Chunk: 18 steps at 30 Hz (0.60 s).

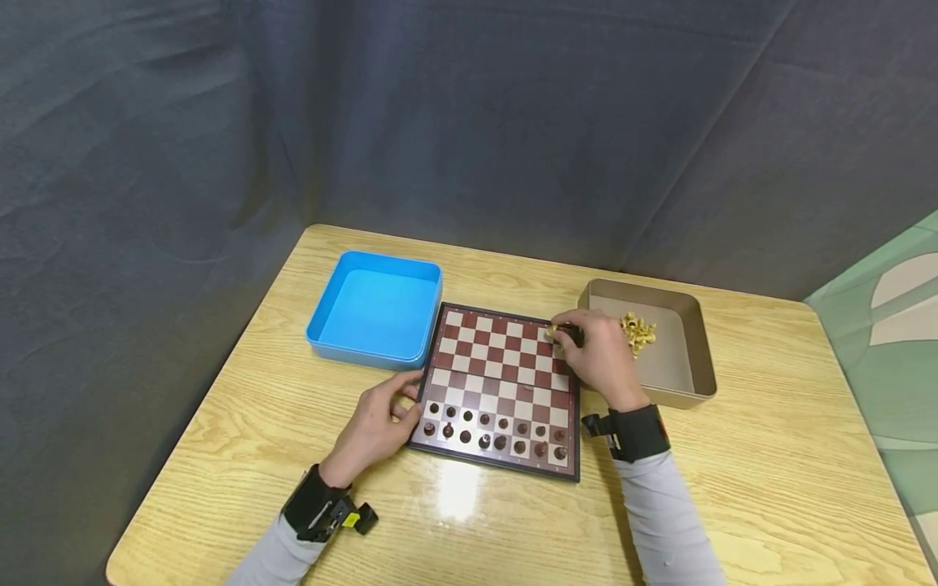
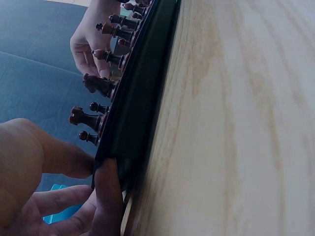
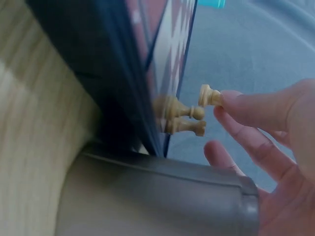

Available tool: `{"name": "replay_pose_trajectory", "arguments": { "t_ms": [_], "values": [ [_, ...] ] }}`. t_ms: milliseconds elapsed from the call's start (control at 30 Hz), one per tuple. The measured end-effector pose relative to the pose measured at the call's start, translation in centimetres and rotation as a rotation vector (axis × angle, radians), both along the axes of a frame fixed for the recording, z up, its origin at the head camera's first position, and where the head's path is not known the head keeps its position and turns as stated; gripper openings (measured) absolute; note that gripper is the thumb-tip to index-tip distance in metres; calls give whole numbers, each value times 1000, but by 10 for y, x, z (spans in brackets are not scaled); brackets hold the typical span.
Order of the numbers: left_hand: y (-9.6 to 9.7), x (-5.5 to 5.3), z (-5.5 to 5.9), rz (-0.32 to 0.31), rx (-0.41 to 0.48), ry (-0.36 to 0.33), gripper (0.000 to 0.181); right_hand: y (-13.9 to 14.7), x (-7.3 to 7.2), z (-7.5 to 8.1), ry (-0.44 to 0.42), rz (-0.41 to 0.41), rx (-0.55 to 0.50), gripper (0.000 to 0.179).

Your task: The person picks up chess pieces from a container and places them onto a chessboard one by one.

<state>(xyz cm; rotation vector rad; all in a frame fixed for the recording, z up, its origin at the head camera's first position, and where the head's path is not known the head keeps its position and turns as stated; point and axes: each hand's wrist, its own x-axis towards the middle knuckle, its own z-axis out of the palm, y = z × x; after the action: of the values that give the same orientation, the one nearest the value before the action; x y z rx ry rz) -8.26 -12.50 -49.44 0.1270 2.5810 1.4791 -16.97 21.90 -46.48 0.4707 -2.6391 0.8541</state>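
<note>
A folding chessboard (image 1: 476, 382) lies on the table, with dark chess pieces (image 1: 465, 436) standing in two rows along its near side. My left hand (image 1: 377, 419) grips the board's left edge near the front corner, thumb and fingers against its dark rim. Over the far right corner, my right hand (image 1: 602, 350) pinches a small cream chess piece (image 3: 210, 96) between thumb and forefinger; its top is hidden by the fingertips. Just beneath it, a cream pawn (image 3: 182, 110) and a cream rook (image 3: 187, 127) stand side by side on the board.
A brown box (image 1: 699, 342) at the board's right holds a heap of cream chess pieces (image 1: 636, 334). Beyond the board's left side sits a blue box (image 1: 377, 309). The wooden table (image 1: 769, 456) reaches back to a dark curtain (image 1: 476, 146).
</note>
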Motion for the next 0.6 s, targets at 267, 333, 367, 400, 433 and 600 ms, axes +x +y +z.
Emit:
{"name": "replay_pose_trajectory", "arguments": {
  "t_ms": [267,333,367,400,433,600],
  "values": [
    [0,0,0,3,-5,2,57,-1,-1,-6,11,-2,11,19],
    [0,0,0,2,-5,4,56,-2,-2,-6,12,-7,14,19],
    [0,-1,0,3,-4,4,56,-2,-2,-6,14,-9,17,19],
    [0,-1,0,3,-4,4,56,-2,-2,-7,15,-12,21,19],
    [0,0,0,3,-3,4,56,-2,-2,-7,16,-15,26,19],
    [0,-1,1,4,-5,2,56,-3,-3,-8,17,-23,36,19]
  ]
}}
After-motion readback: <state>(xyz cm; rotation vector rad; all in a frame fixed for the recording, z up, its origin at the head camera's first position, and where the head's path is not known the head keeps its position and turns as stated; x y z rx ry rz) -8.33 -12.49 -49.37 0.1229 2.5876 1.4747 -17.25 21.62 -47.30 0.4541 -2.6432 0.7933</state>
